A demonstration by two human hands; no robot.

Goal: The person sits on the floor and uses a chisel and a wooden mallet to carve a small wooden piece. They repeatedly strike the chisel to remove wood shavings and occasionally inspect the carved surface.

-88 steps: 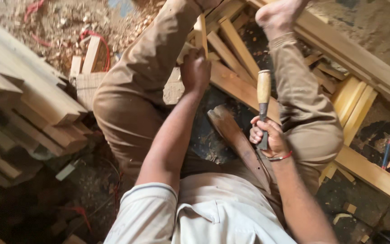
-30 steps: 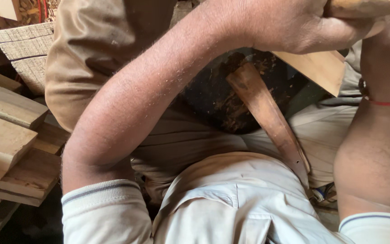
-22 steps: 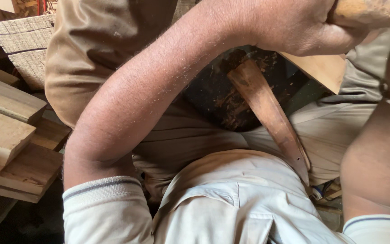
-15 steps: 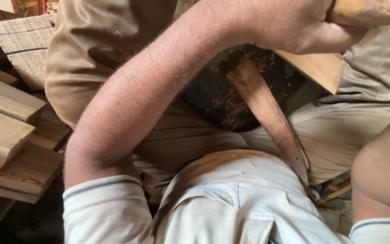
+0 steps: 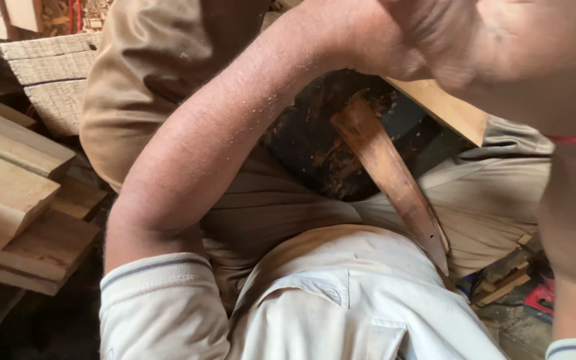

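The left hand is raised close to the lens, blurred; whether it grips anything I cannot tell. The right hand is out of view, only its forearm shows at the right edge. Under the left hand a pale wooden board slants across the lap, untouched here. Nearer, a long brown wooden wedge lies between the knees. Stacked planks sit left. Progress cannot be judged.

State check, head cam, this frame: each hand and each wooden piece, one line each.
left hand: raised close to camera, blurred, grip not discernible
right hand: not in view, only forearm visible
tapered wooden piece: slanting across lap, one end by the shirt
stacked planks: lying flat, piled, untouched
pale board: partly hidden behind left hand
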